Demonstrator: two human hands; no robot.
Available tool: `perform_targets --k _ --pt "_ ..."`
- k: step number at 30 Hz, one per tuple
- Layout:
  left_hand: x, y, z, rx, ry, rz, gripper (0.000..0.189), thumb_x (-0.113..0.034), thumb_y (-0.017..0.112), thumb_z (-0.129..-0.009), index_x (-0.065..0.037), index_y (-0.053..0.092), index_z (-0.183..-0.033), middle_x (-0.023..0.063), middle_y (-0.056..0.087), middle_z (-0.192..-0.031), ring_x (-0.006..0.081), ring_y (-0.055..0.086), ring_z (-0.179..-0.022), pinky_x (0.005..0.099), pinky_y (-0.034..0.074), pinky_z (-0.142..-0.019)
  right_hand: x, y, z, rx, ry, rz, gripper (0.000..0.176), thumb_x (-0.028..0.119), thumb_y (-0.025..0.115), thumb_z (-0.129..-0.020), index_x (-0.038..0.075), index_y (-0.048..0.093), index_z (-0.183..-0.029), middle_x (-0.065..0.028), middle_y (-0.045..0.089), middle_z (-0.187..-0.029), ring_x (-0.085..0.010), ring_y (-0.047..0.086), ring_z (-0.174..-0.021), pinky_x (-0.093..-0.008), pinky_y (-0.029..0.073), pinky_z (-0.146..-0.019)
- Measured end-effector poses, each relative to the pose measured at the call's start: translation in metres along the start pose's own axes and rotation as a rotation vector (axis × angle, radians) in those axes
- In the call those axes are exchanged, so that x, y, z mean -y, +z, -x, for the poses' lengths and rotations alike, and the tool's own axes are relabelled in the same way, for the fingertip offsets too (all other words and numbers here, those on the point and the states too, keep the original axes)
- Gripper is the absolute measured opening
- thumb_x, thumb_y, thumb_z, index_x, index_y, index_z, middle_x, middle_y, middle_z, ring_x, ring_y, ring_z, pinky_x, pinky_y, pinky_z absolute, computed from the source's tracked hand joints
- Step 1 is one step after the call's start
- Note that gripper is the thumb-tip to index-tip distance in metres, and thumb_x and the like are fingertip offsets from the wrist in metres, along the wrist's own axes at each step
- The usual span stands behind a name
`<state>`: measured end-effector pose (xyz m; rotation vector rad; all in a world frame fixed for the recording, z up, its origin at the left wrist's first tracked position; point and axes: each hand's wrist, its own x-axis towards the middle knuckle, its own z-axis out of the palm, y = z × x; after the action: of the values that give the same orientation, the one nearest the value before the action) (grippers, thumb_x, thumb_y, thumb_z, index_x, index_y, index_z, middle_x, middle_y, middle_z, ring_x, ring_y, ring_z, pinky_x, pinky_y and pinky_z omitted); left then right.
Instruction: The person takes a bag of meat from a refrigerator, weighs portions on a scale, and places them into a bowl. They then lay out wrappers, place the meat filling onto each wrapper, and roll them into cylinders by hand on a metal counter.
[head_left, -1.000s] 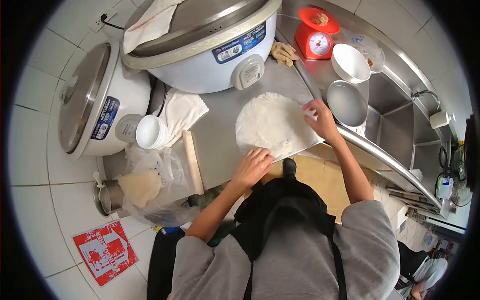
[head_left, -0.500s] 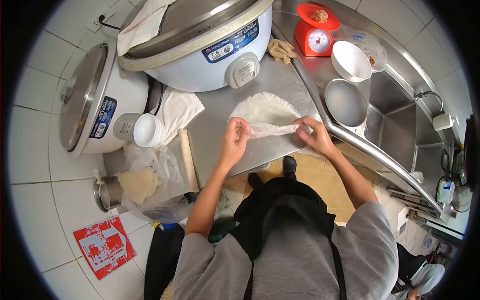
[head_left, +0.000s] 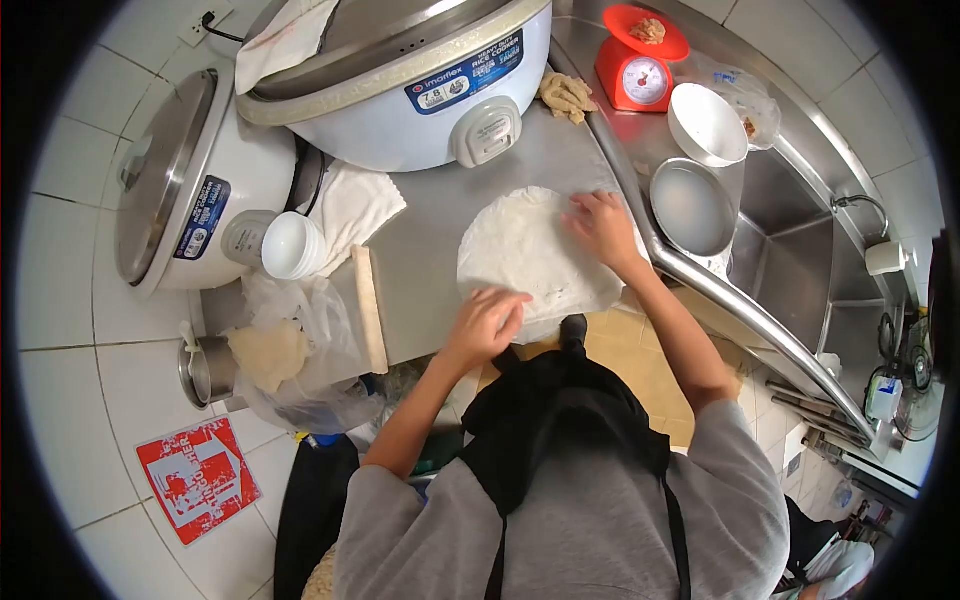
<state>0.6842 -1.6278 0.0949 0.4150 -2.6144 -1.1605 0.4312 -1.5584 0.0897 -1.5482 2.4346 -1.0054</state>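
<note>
A thin, round white sheet [head_left: 540,250] lies spread on the steel counter [head_left: 420,250], its near side reaching past the counter's front edge. On its lower left part rests my left hand [head_left: 488,325], fingers bent and somewhat apart, holding nothing. My right hand [head_left: 602,228] is at the sheet's upper right, fingers spread and touching or just over it, with nothing held. A pale wooden rolling pin [head_left: 369,310] lies left of the sheet.
Two large rice cookers [head_left: 370,120] stand behind and left. White bowls [head_left: 292,246], a cloth [head_left: 360,205] and a plastic bag [head_left: 325,350] are at the left. A red scale [head_left: 634,80], a white bowl [head_left: 707,125], a metal pan [head_left: 692,207] and a sink [head_left: 785,255] are right.
The sheet's near edge, pinched and lifted between both hands before, now lies flat toward the front. Both hands have let go; my right moved up the sheet, my left slightly down.
</note>
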Motion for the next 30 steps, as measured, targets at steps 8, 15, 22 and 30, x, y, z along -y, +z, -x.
perform_targets --k 8,15,22,30 --pt "0.030 -0.022 -0.083 -0.183 -0.094 -0.345 0.034 -0.018 0.060 -0.082 -0.008 0.058 -0.114 0.0092 0.050 -0.124 0.0277 0.047 -0.114 0.0406 0.036 -0.094 -0.019 0.031 -0.061 -0.180 -0.116 0.179 0.014 0.016 0.069 -0.072 0.008 0.062 -0.082 -0.0088 0.057 -0.089 -0.0282 0.052 -0.086 -0.0388 0.044 -0.074" --pt "0.022 -0.003 -0.062 -0.051 0.043 -0.325 0.045 -0.026 0.060 -0.084 -0.009 0.051 -0.124 0.0101 0.044 -0.132 0.0283 0.037 -0.126 0.0422 0.030 -0.101 -0.003 -0.007 -0.001 -0.078 -0.360 0.083 0.019 0.023 0.069 -0.075 0.007 0.062 -0.085 -0.0077 0.056 -0.092 -0.0273 0.051 -0.087 -0.0381 0.041 -0.072" --pt "0.020 0.002 -0.046 0.001 0.015 -0.318 0.064 -0.033 0.063 -0.080 -0.010 0.040 -0.135 0.0117 0.033 -0.142 0.0277 0.027 -0.134 0.0436 0.023 -0.108 -0.008 -0.025 0.022 0.039 -0.493 0.149 0.044 0.039 0.070 -0.072 0.007 0.060 -0.100 -0.0084 0.055 -0.105 -0.0275 0.051 -0.099 -0.0374 0.041 -0.078" --pt "0.015 -0.003 -0.052 0.118 -0.050 -0.321 0.081 -0.041 0.067 -0.075 -0.009 0.032 -0.140 0.0131 0.021 -0.148 0.0291 0.018 -0.138 0.0458 0.017 -0.109 -0.007 -0.025 0.058 0.101 -0.644 0.098 0.021 0.028 0.072 -0.073 0.011 0.064 -0.082 -0.0045 0.056 -0.098 -0.0219 0.052 -0.086 -0.0336 0.040 -0.075"
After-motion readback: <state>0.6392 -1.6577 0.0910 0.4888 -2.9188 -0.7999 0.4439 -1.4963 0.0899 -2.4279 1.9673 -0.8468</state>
